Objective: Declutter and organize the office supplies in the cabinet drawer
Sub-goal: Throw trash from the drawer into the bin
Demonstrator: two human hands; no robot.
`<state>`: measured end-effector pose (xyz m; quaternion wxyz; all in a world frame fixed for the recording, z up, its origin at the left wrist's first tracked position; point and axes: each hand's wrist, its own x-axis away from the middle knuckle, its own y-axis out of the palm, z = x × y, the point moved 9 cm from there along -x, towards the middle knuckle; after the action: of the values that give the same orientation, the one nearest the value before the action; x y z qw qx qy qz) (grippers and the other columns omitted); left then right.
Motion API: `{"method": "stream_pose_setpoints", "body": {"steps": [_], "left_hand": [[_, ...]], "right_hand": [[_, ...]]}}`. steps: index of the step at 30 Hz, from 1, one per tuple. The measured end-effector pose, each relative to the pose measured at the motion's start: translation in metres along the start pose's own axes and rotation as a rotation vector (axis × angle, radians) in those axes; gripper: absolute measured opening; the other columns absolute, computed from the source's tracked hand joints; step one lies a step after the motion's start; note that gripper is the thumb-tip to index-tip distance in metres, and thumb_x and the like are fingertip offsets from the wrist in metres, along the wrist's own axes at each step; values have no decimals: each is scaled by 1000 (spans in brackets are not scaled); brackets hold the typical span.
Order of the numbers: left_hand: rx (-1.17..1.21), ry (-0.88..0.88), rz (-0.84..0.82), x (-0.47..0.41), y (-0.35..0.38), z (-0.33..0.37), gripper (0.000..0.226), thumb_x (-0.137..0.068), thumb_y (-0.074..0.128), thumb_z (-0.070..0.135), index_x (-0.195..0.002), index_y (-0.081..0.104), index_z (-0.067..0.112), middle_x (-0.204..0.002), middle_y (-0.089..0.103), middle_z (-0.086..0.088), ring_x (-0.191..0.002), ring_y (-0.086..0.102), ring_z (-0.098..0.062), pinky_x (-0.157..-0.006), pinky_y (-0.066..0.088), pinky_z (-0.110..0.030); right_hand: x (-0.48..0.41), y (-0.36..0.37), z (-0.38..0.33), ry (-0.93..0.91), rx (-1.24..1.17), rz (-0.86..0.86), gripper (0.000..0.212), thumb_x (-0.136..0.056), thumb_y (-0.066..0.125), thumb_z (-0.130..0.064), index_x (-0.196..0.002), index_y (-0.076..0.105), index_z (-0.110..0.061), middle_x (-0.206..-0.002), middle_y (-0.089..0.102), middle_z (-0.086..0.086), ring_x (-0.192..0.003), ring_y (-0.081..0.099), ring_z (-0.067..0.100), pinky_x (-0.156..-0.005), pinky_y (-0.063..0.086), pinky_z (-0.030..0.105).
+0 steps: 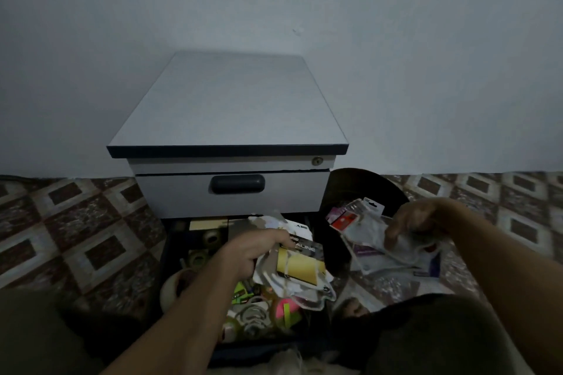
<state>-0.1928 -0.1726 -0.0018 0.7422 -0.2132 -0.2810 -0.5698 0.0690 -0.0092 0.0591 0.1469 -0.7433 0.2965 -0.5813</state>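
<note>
Drawer (166, 256) open under cabinet (228, 106) | our left hand (259, 250) grip holds blister pack (300, 268) over drawer | our right hand (417, 219) grip holds plastic packets (374, 240) above bin (359, 189)

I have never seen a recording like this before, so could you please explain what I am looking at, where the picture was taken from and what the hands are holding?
There is no machine here. A person works with bare hands, and the single picture comes from a camera worn on the head, looking forward and down. Ahead, a small grey cabinet stands on a tiled floor. Its upper drawer is closed, while the lower drawer is pulled out toward the person. Inside it lie tape rolls and bright sticky notes among other clutter. The left hand grips a bundle of plastic packs with a yellow insert, above that drawer. The right hand pinches crumpled clear packaging beside a dark round bin, to the right of the cabinet.
</note>
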Motion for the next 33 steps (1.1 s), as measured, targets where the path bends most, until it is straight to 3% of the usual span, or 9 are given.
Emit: {"method": "stream_pose_setpoints", "body": {"steps": [3, 6, 10, 13, 17, 21, 25, 28, 33], "left_hand": [[-1, -26, -55, -4, 24, 10, 23, -72, 78, 12, -93, 73, 4, -85, 68, -12, -71, 65, -29, -77, 58, -44], [2, -33, -74, -11, 37, 16, 19, -74, 75, 8, -91, 71, 2, -80, 70, -17, -61, 66, -30, -60, 57, -36], [-26, -52, -95, -24, 46, 16, 41, -66, 79, 13, -104, 73, -4, -96, 74, -22, -78, 71, -37, -79, 58, -50], [-47, -62, -100, -34, 50, 14, 58, -50, 83, 21, -104, 75, -1, -102, 74, -22, -90, 71, -40, -89, 55, -57], [-32, -61, -135, -43, 61, 15, 44, -64, 80, 17, -105, 74, 0, -98, 74, -21, -79, 69, -34, -85, 56, -50], [-12, -51, -136, -52, 78, 23, 40, -68, 79, 15, -105, 74, 0, -91, 74, -18, -76, 67, -32, -82, 56, -46], [-3, -42, -138, -64, 103, 32, 28, -78, 74, 9, -105, 73, 1, -87, 74, -14, -75, 69, -29, -74, 57, -38], [-10, -30, -127, -78, 125, 41, 9, -81, 74, 9, -89, 70, 7, -68, 72, -3, -57, 68, -16, -59, 55, -26], [-22, -8, -70, -107, 153, 62, 37, -81, 78, 11, -114, 66, -1, -91, 69, -8, -74, 66, -21, -55, 55, -22]], "right_hand": [[-9, -14, 8, 23, -77, 82, 22, -77, 80, -11, -92, 65, -9, -130, 53, 16, -109, 56, 34, -83, 55, 42], [-22, -21, 5, 28, -101, 153, 40, -88, 72, -17, -124, 58, -7, -148, 41, 20, -114, 51, 35, -78, 50, 37], [-52, -24, -6, -5, -316, 214, 63, -90, 70, -19, -145, 41, -7, -149, 36, 24, -124, 48, 40, -91, 49, 42], [-72, -28, -10, -49, -430, 329, 50, -85, 75, -12, -126, 51, 4, -135, 50, 28, -107, 57, 41, -87, 50, 44], [-91, -37, -10, -142, -584, 477, 49, -77, 84, -19, -108, 59, 9, -109, 61, 23, -93, 61, 36, -74, 52, 40], [-109, -47, 3, -140, -611, 572, 34, -84, 75, -26, -67, 58, -2, -74, 61, 16, -68, 60, 28, -63, 44, 34], [-111, -51, 17, -132, -697, 513, 18, -89, 65, -19, -76, 57, -8, -75, 58, 10, -64, 56, 24, -58, 44, 31], [-113, -60, 24, -160, -692, 490, 17, -92, 59, -17, -77, 53, -10, -72, 53, 11, -56, 50, 21, -52, 40, 27], [-113, -70, 37, -185, -784, 535, 14, -89, 61, -17, -84, 51, -8, -79, 46, 12, -67, 46, 24, -57, 29, 37]]}}
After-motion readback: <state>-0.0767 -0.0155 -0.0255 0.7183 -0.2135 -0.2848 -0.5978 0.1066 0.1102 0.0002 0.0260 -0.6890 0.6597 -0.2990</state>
